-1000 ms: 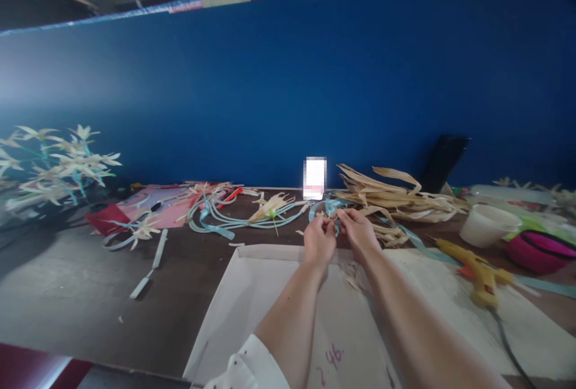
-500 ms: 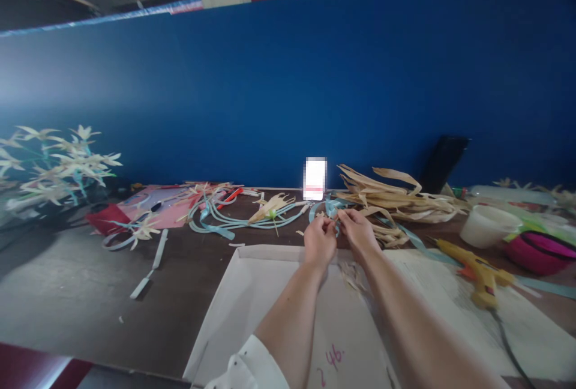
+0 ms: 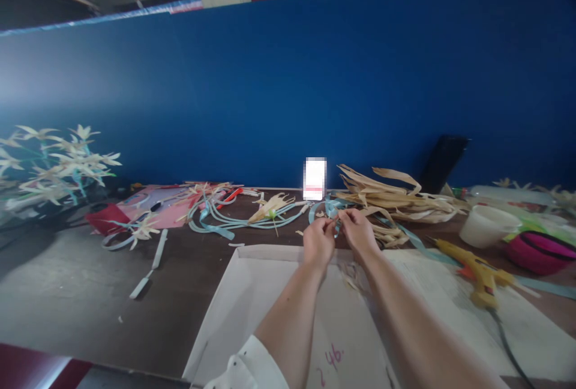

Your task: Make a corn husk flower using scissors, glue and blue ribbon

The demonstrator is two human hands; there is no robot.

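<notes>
My left hand (image 3: 318, 244) and my right hand (image 3: 359, 234) meet above the far edge of a shallow white box (image 3: 261, 287). Both have their fingertips pinched together, almost touching. A small bit of light blue ribbon (image 3: 335, 228) shows between them; the fingers hide most of it. Just behind the fingers lies more light blue ribbon (image 3: 332, 204), loosely looped. Dried corn husks (image 3: 400, 204) are heaped beyond my right hand. To the left of my hands, a pale husk flower (image 3: 272, 208) rests on light blue cords (image 3: 216, 226).
A yellow glue gun (image 3: 483, 278) lies on white paper at right, its cord running toward me. Behind it are a white cup (image 3: 486, 227) and a magenta pouch (image 3: 537, 254). A bright screen (image 3: 315, 177) stands against the blue partition. Husk flowers (image 3: 67, 158) rise at far left.
My hands stay in nearly the same place, with slight shifts of the pinched fingers. Nothing else on the table has visibly moved.
</notes>
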